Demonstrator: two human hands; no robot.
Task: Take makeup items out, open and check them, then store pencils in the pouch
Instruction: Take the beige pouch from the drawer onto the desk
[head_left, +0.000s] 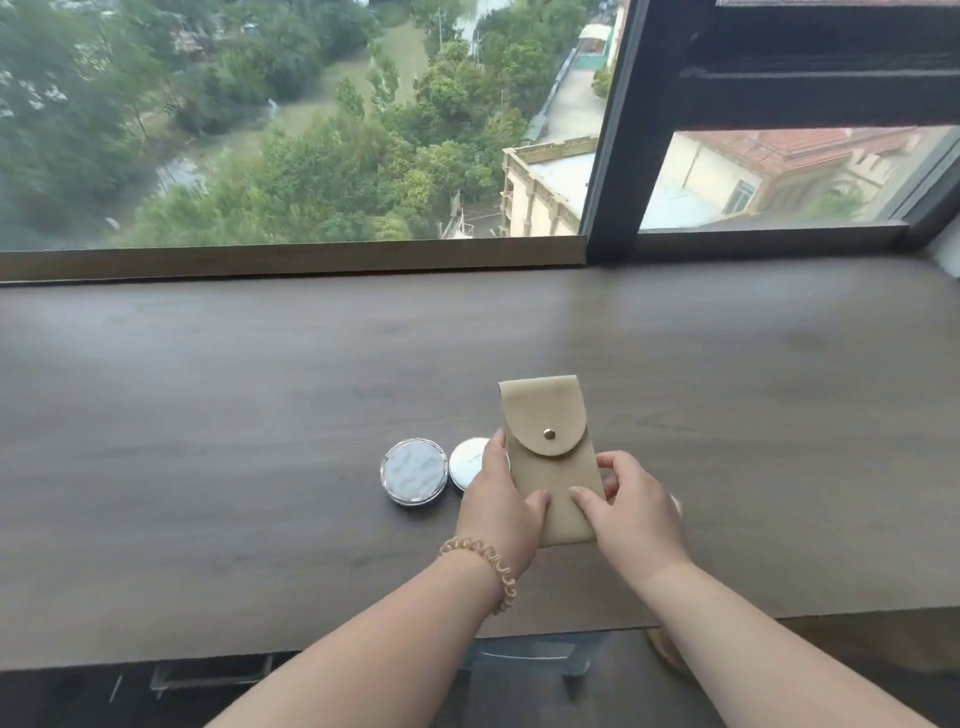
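Beige and soft like suede, the pouch (545, 467) sits at the centre of the head view, the only view given. It appears raised a little off the dark wood-grain desk (208, 415), its long axis running from six to twelve o'clock with the flap end at twelve. The flap is folded down and its single metal snap (549, 432) looks fastened, so the likely step is opening it to take things out.

The left hand (498, 509) grasps the pouch along its nine o'clock edge, thumb laid on the front and fingers curled behind, with one fingertip showing beside the flap. The right hand (634, 514) grasps the lower edge at about four o'clock, thumb on the front and fingers wrapped round the side. Both grips sit low, which leaves the flap and snap uncovered, probably so that a thumb can slide up and pop the snap.

Counted: one pouch, one snap and two round silver compacts. Both compacts lie flat and lidded on the desk at nine o'clock of the pouch. The outer compact (414, 472) is in full sight, while the inner compact (467, 462) is just beside it and partly hidden behind the left hand. They look parked aside to keep the working spot free.

No pencils show, and whether any are inside the pouch cannot be told. One coiled band (488, 564) rings the left wrist.
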